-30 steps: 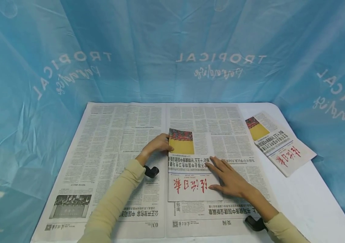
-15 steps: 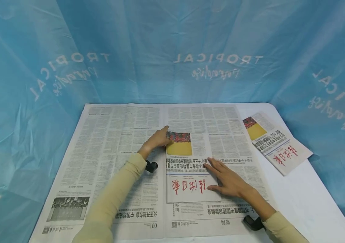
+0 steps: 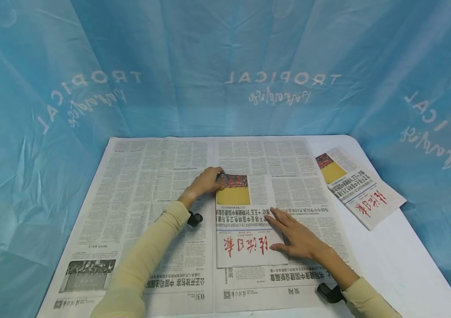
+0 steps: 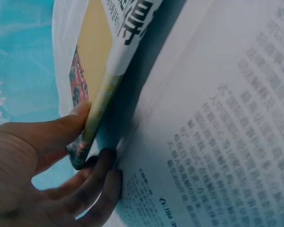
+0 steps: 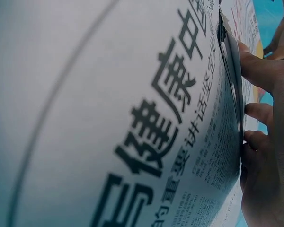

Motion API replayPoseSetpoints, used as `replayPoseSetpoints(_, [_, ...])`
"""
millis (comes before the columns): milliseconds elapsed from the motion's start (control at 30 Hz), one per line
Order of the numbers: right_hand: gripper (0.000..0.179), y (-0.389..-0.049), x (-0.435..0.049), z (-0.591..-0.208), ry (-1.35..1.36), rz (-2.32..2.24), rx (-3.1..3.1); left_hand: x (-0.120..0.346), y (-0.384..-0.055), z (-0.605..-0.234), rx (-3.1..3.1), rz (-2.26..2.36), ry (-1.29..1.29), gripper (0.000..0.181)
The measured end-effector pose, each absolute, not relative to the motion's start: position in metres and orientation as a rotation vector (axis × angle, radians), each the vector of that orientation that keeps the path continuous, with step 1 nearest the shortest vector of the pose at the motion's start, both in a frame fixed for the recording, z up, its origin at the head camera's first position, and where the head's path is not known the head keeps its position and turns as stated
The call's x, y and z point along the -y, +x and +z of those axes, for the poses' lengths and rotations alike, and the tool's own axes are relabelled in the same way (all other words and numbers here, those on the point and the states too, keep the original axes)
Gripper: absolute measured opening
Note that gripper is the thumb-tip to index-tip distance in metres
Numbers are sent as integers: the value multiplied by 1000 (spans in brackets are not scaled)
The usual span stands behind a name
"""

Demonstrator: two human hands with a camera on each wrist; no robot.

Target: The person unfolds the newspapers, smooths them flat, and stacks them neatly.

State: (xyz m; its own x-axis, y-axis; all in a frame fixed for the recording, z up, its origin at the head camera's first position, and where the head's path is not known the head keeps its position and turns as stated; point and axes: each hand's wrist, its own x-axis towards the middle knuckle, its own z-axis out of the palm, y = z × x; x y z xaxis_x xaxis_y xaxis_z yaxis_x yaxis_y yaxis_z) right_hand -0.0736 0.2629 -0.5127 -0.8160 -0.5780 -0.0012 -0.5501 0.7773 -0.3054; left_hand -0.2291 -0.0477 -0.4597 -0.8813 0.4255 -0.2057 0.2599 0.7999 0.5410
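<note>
A folded newspaper [image 3: 245, 247], with red title characters and a red-and-yellow picture, lies on a wide spread-out newspaper sheet [image 3: 162, 185]. My left hand [image 3: 204, 182] is at its far left corner. In the left wrist view, the left thumb [image 4: 75, 118] presses on the picture side while the fingers reach under the folded edge, pinching the corner. My right hand [image 3: 298, 236] rests over the right edge of the folded newspaper, fingers spread and fairly straight. From the right wrist view, the right fingertips [image 5: 253, 111] touch along that edge.
Another folded newspaper [image 3: 362, 190] lies slanted at the right on the white table [image 3: 404, 251]. Blue curtain sheeting [image 3: 225, 106] with printed lettering hangs behind and on both sides. Each wrist carries a small black camera [image 3: 195, 219].
My left hand has slid away from me along the left edge to the far corner and grips it there. My right hand has stayed put on the folded newspaper.
</note>
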Motion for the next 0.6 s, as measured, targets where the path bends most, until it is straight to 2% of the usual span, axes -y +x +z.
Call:
replayPoseSetpoints(400, [85,-72,-262,-515,-968,-460,-2876,46,-240,-469,-2652,626,667,25])
replayPoseSetpoints(600, [85,-72,-264,-513,-969,-444,-2882,43,-242,-470,-2648,698,608,31])
